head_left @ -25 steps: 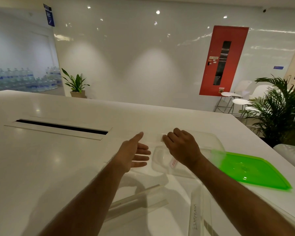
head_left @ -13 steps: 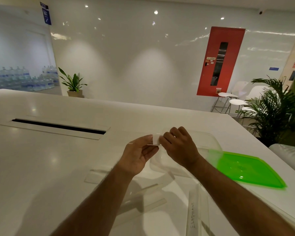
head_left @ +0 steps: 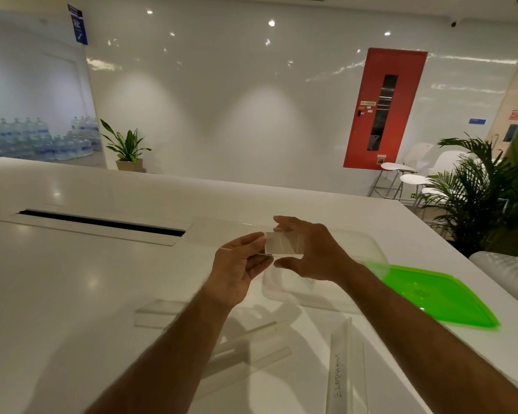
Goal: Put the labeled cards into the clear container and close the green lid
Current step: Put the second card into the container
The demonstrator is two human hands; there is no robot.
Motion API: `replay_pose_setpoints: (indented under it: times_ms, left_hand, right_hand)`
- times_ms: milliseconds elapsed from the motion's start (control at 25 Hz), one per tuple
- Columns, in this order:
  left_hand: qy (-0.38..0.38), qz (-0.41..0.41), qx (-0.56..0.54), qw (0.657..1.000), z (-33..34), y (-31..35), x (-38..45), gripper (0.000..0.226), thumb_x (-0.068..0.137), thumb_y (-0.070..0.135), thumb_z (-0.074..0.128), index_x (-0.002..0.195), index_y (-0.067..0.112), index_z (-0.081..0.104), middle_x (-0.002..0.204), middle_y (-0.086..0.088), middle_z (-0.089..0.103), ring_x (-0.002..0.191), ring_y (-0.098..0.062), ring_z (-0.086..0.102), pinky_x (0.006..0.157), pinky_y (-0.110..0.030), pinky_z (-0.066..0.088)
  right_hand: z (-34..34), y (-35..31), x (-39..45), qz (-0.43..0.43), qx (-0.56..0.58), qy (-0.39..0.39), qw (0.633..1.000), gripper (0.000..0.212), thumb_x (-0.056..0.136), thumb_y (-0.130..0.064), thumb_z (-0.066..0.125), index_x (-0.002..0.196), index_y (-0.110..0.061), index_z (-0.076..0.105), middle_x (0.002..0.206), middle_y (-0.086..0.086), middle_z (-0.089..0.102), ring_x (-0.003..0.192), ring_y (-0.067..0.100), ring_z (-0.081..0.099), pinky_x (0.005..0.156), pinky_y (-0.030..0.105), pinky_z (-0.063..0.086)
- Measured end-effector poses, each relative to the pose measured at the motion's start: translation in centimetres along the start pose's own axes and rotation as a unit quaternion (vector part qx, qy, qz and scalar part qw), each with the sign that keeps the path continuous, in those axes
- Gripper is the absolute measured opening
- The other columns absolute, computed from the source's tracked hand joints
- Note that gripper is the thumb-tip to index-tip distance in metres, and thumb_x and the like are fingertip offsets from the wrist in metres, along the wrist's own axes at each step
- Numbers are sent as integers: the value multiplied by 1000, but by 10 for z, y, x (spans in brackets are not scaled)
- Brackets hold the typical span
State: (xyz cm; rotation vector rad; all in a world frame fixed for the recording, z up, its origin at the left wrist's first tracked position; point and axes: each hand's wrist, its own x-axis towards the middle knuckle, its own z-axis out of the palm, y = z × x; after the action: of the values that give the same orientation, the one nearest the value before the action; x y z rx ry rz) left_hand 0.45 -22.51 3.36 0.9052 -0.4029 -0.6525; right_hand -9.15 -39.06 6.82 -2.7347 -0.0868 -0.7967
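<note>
Two hands share one clear card (head_left: pixel 283 242) above the clear container (head_left: pixel 368 243): left hand (head_left: pixel 237 270) pinches its left end, right hand (head_left: pixel 308 252) curls round the other; slick plastic could slip onto the desk (head_left: pixel 72 279); green lid (head_left: pixel 437 297) lies beside, off.

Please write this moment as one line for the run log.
left hand: holds card | right hand: holds card | container: open | green lid: on table

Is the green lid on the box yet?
No. The green lid lies flat on the table beside the open clear container.
</note>
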Motion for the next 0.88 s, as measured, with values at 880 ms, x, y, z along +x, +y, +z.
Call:
replay_pose_setpoints:
  times_ms: [880]
  left_hand:
    - [-36, 37, -45, 998, -8, 15, -12, 38, 74, 11, 74, 112, 11, 71, 111, -17, 74, 104, -34, 71, 74, -33, 61]
  right_hand:
    - [-37, 18, 0, 169, 361, -47, 916, 60, 74, -12, 82, 126, -30, 58, 89, 10, 77, 85, 25, 74, 80, 30, 52]
